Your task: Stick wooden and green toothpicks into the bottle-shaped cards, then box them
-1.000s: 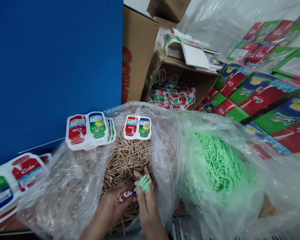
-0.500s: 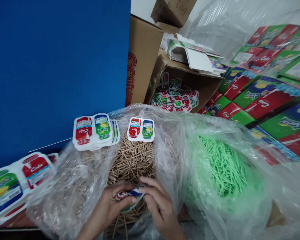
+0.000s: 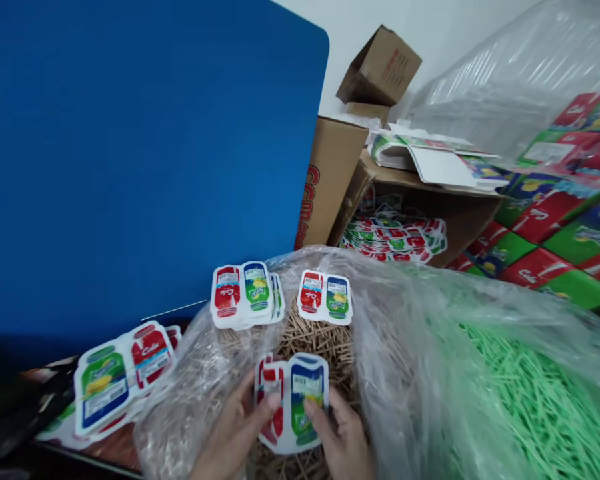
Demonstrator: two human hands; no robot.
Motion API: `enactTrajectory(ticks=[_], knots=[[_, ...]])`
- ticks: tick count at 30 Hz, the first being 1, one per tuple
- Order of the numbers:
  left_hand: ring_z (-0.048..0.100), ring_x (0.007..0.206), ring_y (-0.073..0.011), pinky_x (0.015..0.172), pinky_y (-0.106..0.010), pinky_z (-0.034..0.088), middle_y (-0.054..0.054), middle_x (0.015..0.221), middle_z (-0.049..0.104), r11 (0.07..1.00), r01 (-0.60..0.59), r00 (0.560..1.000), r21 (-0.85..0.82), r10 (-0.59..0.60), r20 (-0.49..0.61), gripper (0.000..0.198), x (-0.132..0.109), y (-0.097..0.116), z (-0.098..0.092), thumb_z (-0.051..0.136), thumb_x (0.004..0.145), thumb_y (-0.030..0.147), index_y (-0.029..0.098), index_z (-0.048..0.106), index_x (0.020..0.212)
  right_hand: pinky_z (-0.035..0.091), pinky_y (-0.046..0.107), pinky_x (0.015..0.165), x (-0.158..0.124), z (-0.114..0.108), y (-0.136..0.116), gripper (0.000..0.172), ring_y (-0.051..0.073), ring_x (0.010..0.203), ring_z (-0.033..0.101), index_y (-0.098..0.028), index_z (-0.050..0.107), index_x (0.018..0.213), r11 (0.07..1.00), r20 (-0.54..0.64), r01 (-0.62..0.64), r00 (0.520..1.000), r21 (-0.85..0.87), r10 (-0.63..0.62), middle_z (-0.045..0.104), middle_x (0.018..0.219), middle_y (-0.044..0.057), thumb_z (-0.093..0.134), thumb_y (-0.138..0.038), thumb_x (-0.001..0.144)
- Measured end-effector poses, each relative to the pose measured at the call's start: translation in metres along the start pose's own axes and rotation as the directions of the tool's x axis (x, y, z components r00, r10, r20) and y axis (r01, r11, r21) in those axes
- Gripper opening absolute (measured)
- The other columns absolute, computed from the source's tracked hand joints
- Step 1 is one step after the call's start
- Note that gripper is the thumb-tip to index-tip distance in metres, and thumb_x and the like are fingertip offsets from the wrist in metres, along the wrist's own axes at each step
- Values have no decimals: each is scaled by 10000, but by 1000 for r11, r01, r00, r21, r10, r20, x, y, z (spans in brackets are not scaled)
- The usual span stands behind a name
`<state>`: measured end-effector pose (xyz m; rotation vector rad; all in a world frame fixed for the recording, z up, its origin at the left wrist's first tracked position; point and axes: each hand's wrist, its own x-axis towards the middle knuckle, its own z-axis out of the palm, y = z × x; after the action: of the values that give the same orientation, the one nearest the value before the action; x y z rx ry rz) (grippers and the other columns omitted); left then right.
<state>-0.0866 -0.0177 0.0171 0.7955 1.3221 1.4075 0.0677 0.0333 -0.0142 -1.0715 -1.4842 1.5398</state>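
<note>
A: Position of the held printed packet?

B: Upright over the brown sticks, inside the clear plastic bag. Left hand pinches its red half, thumb on front. Right hand pinches its green half likewise.

A: Neighbours?

B: 1 single packet lies on the sticks; a packet stack sits just left. Green sticks to the right.

wrists cut off, label print perhaps blurred
</note>
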Motion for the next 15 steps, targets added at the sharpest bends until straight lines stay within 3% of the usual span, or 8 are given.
enactTrajectory(ticks=[2,4,8,10,12,15], knots=[[660,934,-248,838,-368,524,-66,1033,728,999,24,997,-21,-26,-74,458,0,15,-10,709,672,500,197,656,1011,550,293,630,15,4,-10,333,210,679,654,-173,692,900,1000,40,8,999,2,-8,719,778,54,599,-470,782],[686,848,-258,775,-375,556,-59,925,755,1000,20,988,-14,-22,-156,440,2,30,-21,757,610,484,182,669,919,543,295,620,30,11,-23,295,204,656,644,-165,691,845,999,92,33,995,-9,-32,708,736,45,618,-441,772],[697,726,-241,662,-332,576,-32,788,761,992,-100,938,81,121,-325,389,15,60,-48,785,565,456,179,660,808,523,274,607,63,36,-57,231,189,676,649,-165,679,853,996,228,87,969,23,-90,707,749,22,597,-373,792],[694,707,-235,627,-318,572,-32,776,755,971,-150,906,186,211,-366,405,31,76,-64,765,577,467,174,655,835,507,253,578,82,53,-76,194,177,674,648,-166,656,883,977,220,187,962,-106,-161,709,768,17,577,-327,809],[692,652,-243,579,-321,567,-39,716,742,931,-160,875,329,288,-390,417,53,89,-80,753,564,484,157,646,798,482,236,551,104,70,-90,165,164,636,644,-173,637,903,880,131,269,963,-392,-236,709,756,12,557,-296,828],[699,677,-255,606,-343,562,-52,744,741,806,-138,829,576,412,-378,439,87,101,-96,672,660,461,146,650,964,473,296,626,134,92,-99,120,221,699,656,-172,662,834,799,86,274,959,-536,-271,705,732,60,573,-251,818]])
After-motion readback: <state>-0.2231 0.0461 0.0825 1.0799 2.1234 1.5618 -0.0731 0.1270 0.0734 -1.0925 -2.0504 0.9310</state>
